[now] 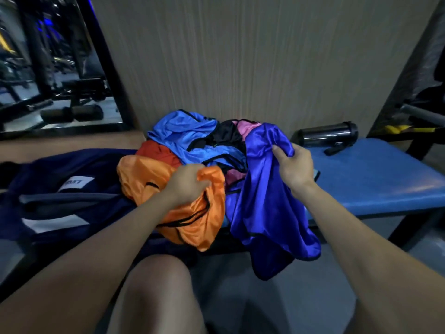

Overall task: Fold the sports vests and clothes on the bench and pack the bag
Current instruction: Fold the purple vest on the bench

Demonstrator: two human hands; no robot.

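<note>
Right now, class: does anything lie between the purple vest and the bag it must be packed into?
Yes. The orange vest, gripped by the left hand, lies between the purple vest in the right hand and the navy bag at the left.

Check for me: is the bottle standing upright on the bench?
No, the bottle lies on its side at the back of the blue bench, against the wall.

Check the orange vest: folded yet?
Not folded. The orange vest is bunched in the left hand, draping crumpled over the bench edge.
</note>
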